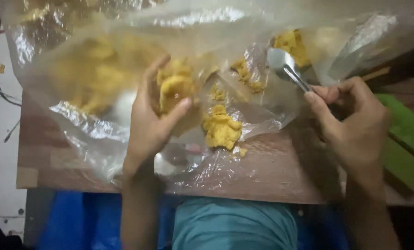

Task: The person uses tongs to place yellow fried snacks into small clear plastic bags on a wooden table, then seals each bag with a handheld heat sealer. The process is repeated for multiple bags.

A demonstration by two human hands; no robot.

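Holding a yellow dough lump [176,88] thru the plastic bag [100,134], left hand [149,122] grip clamped; right hand [355,120] grip clamped on spoon [288,69].

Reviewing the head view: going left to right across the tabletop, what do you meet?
Blurred yellow mass inside the clear plastic bag → left hand gripping a yellow lump → loose yellow clump on the plastic → metal spoon → right hand holding it → green object.
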